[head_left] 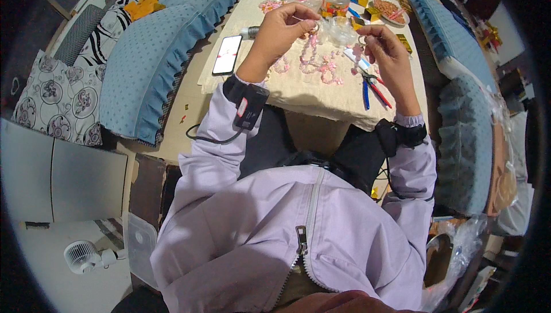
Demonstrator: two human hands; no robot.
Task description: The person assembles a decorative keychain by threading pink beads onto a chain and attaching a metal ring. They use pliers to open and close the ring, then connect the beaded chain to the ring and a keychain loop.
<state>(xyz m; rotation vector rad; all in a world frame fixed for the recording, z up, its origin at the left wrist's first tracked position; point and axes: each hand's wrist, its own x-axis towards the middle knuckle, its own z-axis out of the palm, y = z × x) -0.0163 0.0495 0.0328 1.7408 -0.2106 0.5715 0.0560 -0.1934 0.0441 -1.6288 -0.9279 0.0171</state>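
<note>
The beading looks partly done: a pink beaded strand hangs from the pinched fingertips of the left hand over the table's near half, its lower part on the cloth. The right hand pinches a small ring; whether it joins the strand, and so what is left, I cannot tell. Pliers lie near right on the cream-covered table, a phone left, tubs far. Blue sofas flank 2 sides; a white fan stands near left.
</note>
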